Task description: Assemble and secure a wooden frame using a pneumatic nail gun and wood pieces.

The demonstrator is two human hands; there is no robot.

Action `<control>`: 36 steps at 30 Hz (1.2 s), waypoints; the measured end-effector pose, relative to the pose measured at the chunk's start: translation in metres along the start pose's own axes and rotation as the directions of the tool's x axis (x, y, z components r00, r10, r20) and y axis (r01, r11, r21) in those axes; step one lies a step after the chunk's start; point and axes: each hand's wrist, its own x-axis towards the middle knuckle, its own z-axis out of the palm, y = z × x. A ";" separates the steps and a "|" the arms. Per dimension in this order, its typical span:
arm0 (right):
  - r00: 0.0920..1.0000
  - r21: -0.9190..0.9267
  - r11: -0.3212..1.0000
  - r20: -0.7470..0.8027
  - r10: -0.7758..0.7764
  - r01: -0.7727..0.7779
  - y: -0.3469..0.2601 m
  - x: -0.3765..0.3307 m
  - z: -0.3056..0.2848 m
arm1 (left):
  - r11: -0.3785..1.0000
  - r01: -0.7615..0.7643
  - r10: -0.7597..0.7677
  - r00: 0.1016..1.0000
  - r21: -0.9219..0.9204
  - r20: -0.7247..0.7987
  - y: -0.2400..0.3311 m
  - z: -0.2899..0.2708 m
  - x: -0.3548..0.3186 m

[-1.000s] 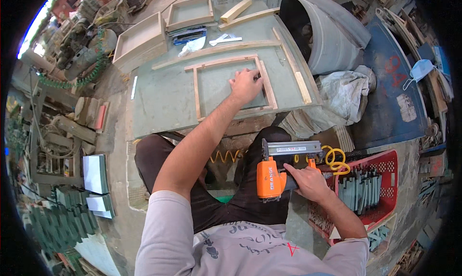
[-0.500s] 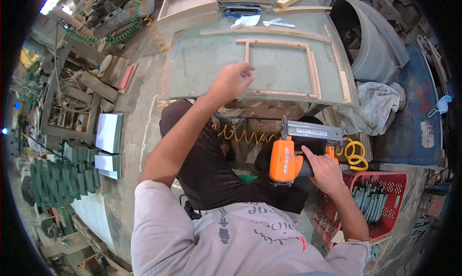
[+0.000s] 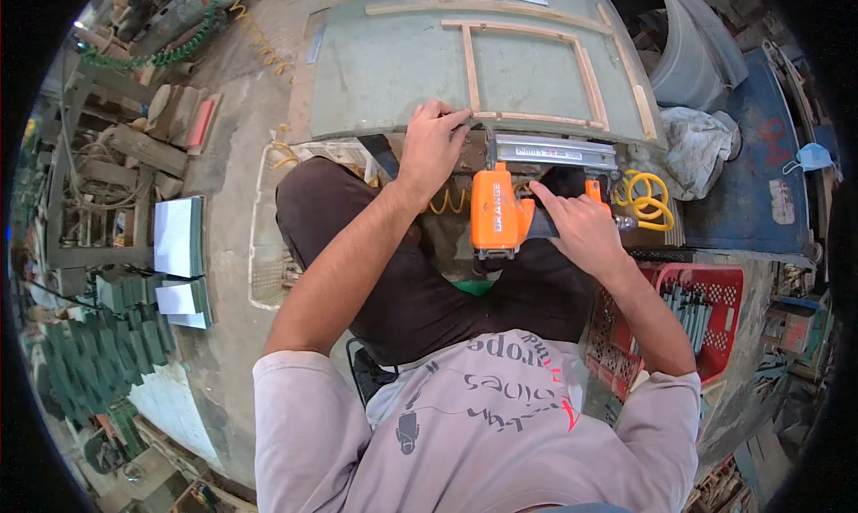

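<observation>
A light wooden frame [image 3: 585, 75] of thin strips lies on the grey-green tabletop [image 3: 384, 75]. My left hand [image 3: 433, 147] is at its near left corner by the table's edge, thumb and fingers closed on the strip's end, which they partly hide. In my right hand [image 3: 585, 227] is an orange and grey nail gun [image 3: 500, 211], held by its dark grip above my lap. Its long silver magazine [image 3: 554, 153] runs alongside the table's near edge, and the nose is close to the frame's near left corner. A coiled yellow air hose [image 3: 645, 200] hangs at its right end.
Loose wooden strips [image 3: 483, 11] lie along the table's far and right sides. To the right are a large grey drum [image 3: 693, 44], a crumpled cloth [image 3: 697, 151] and a red crate [image 3: 728, 321] of metal pieces. A pale plastic basket [image 3: 261, 245] stands left of my knee.
My left hand has come down from above the tabletop onto the frame's near left corner and closed. The nail gun has moved nearer the table edge and left. The view has tilted downward.
</observation>
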 end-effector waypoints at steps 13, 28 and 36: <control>1.000 -0.034 0.999 0.014 -0.001 0.002 0.001 0.010 0.003 | 0.995 -0.049 0.051 0.999 0.092 -0.019 0.001 0.010 -0.006; 0.998 -0.025 0.999 0.047 0.031 -0.030 0.002 0.013 0.000 | 0.991 -0.122 0.124 0.991 0.047 -0.048 0.000 0.003 0.005; 0.997 -0.055 0.998 0.072 0.033 -0.029 0.002 0.014 -0.003 | 0.985 -0.141 0.143 0.990 0.101 -0.007 -0.003 0.005 0.006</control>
